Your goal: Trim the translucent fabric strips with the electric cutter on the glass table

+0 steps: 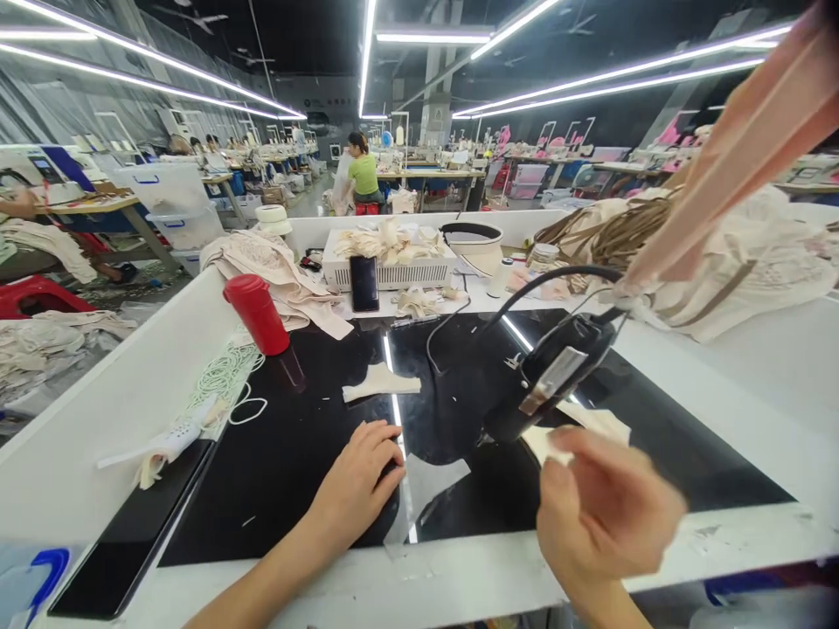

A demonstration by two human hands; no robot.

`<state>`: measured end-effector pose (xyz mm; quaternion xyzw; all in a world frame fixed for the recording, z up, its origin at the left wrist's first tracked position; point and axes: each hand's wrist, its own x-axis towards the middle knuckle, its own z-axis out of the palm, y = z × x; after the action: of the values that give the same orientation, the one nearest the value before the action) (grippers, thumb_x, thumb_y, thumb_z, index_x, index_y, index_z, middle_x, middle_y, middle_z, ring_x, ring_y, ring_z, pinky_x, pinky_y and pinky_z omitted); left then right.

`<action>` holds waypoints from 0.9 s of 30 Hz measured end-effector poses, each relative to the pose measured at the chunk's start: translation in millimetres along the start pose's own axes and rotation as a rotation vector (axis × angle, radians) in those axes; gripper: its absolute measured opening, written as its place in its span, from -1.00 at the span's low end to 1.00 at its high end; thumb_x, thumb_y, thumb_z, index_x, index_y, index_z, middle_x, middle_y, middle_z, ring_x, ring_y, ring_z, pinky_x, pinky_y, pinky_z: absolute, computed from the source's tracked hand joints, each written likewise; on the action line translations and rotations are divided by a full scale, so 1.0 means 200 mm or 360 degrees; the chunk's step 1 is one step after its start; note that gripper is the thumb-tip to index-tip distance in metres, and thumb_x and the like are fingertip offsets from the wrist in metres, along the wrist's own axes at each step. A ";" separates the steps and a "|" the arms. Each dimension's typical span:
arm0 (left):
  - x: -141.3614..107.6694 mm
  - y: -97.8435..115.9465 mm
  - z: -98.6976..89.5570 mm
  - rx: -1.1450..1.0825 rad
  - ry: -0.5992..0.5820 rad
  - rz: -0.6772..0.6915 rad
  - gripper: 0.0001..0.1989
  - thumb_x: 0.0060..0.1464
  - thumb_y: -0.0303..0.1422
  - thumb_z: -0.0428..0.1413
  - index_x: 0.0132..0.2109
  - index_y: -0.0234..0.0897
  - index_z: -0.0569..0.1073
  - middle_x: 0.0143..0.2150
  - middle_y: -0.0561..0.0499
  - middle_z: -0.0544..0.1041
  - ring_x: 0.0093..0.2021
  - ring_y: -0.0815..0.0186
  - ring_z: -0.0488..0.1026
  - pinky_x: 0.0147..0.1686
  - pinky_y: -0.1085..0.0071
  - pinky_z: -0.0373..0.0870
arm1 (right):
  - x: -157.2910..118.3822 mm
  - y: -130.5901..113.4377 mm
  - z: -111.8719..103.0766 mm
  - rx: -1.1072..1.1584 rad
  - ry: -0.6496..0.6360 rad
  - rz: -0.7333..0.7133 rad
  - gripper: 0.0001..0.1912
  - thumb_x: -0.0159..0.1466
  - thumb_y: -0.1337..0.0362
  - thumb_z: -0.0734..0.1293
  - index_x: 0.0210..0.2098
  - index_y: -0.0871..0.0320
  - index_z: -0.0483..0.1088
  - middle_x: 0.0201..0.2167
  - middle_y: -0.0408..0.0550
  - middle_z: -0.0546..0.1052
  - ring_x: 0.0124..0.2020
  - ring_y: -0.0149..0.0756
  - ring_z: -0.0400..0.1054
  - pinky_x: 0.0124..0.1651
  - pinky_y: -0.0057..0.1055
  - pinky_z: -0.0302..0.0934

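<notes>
My left hand [362,476] rests on the glossy black panel [301,489], its fingers bent and held together, beside a thin pale translucent piece [438,480]. Whether anything is under its fingertips is hidden. My right hand [606,502] is raised at the right with thumb and forefinger pinched near a cream fabric piece [541,443]; what the pinch holds cannot be made out. Another cream piece [599,423] lies behind it. A black handheld tool [557,376] with a cable hangs just beyond the right hand. A cut cream piece [381,382] lies further back on the panel.
A red bottle [257,314] stands at the left near coiled pale cord [226,376]. Behind are a phone [364,284], a white vented box [334,273] and fabric piles [753,262]. A pink strip [740,166] hangs at right. A person [364,175] sits farther away.
</notes>
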<state>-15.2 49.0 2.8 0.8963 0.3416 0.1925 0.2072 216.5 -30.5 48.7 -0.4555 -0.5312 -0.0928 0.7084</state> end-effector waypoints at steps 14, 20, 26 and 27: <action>0.01 0.02 0.01 -0.0276 0.0160 -0.0034 -0.89 0.31 -0.49 0.04 -0.19 -0.20 0.40 0.08 -0.04 0.53 0.21 0.19 0.39 0.35 -0.01 0.19 | -0.21 0.11 0.19 -0.0629 -0.1746 0.0032 -0.95 0.35 0.39 0.33 -0.21 0.13 0.39 -0.04 0.09 0.54 0.00 0.01 0.46 -0.01 -0.01 0.43; 0.00 0.02 -0.01 -0.0478 0.0233 -0.0162 -0.89 0.30 -0.36 0.10 -0.04 -0.18 0.44 0.12 -0.07 0.51 0.17 0.16 0.42 0.20 0.12 0.38 | -0.18 0.08 0.17 -0.0438 -0.1749 0.0258 -0.87 0.43 0.37 0.22 -0.27 0.09 0.31 -0.12 0.00 0.53 -0.09 -0.14 0.44 -0.03 -0.15 0.37; 0.01 0.03 -0.04 -0.0739 0.0221 -0.0306 -0.97 0.22 -0.36 0.16 -0.22 -0.16 0.50 0.03 0.03 0.55 0.07 0.22 0.45 0.14 0.27 0.35 | -0.12 0.05 0.22 -0.0332 -0.1627 0.0531 -0.83 0.46 0.22 0.18 -0.29 0.05 0.27 -0.39 -0.18 0.43 -0.38 -0.26 0.34 -0.27 -0.33 0.27; 0.01 0.02 -0.05 -0.0791 0.0228 -0.0330 -0.93 0.24 -0.35 0.13 -0.24 -0.17 0.50 -0.04 0.05 0.56 0.01 0.24 0.47 0.09 0.31 0.36 | -0.11 0.05 0.23 -0.0280 -0.1587 0.0586 -0.84 0.44 0.20 0.20 -0.29 0.05 0.26 -0.40 -0.19 0.41 -0.38 -0.29 0.33 -0.27 -0.36 0.26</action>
<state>-16.1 49.8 14.2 0.7623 0.3876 0.3111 0.4145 182.7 1.7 26.1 -0.5875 -0.7046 0.2163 0.3340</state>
